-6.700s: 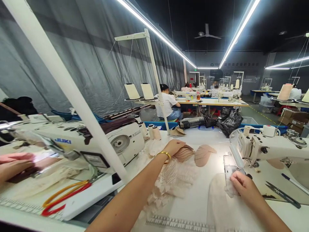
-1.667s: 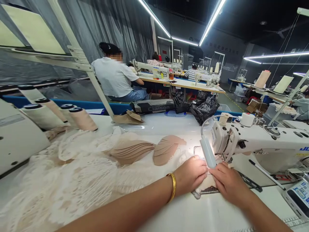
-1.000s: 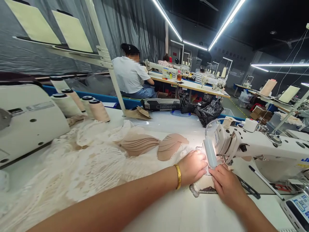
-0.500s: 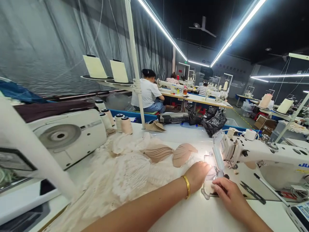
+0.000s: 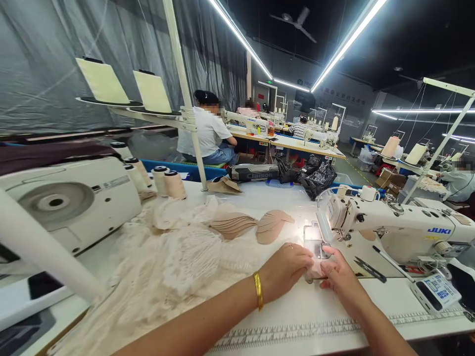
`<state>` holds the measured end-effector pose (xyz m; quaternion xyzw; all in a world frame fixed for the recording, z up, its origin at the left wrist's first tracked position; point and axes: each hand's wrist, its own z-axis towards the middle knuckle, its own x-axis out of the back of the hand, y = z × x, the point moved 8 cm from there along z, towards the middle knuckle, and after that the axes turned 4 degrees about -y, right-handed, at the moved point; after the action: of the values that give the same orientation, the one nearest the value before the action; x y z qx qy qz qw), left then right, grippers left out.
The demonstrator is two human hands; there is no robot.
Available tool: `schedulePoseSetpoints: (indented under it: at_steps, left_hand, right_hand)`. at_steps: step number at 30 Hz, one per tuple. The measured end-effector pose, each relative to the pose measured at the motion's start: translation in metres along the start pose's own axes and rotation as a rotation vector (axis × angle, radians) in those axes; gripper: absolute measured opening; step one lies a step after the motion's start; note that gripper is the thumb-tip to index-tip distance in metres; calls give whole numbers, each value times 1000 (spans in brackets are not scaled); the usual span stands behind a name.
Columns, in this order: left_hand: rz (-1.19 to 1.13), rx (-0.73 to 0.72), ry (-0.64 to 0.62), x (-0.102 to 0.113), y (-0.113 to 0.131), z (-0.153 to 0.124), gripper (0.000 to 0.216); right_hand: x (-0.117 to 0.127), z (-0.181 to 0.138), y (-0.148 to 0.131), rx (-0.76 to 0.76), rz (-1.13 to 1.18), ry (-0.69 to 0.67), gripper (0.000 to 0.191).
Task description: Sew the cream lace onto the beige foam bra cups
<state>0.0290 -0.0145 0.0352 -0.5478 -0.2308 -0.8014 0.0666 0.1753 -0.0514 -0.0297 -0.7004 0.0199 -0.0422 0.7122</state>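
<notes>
A small pale pink fabric piece (image 5: 316, 269) lies by the needle area of a lit white sewing machine (image 5: 393, 217). My left hand (image 5: 287, 271), with a gold bangle at the wrist, has its fingers closed on the piece's left side. From the right, my right hand (image 5: 340, 278) pinches the same piece between thumb and fingers, close to the presser foot (image 5: 323, 252). The fingers partly hide the fabric. Left of the machine, two beige layered petal-shaped pieces (image 5: 233, 226) rest beside cream lace fabric (image 5: 196, 259).
Black thread snips (image 5: 370, 269) lie right of my right hand, near a white control box (image 5: 437, 292). A printed ruler strip (image 5: 289, 333) runs along the front edge. Thread cones (image 5: 174, 185), a thread-stand pole (image 5: 185, 94) and black bags (image 5: 315, 175) stand beyond. A co-worker (image 5: 206, 128) sits ahead.
The view has swung right and tilted down, showing the ruler strip. Both hands have drawn closer together on the fabric piece, and more of it shows between them.
</notes>
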Motion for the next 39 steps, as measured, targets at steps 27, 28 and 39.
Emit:
schedulePoseSetpoints:
  at_steps: [27,28,39]
  left_hand:
    - [-1950,526,311,-34,51,-40,47]
    - [-1954,531,301,-35,52,-38,47]
    - [-2208,633,325,-60,49,-43,37]
  right_hand:
    - [-31,-80,-7,59,405,161,94]
    - [-29,-79,-8,66,391,181,90]
    - [-17,-65,-3,-75,585,165,78]
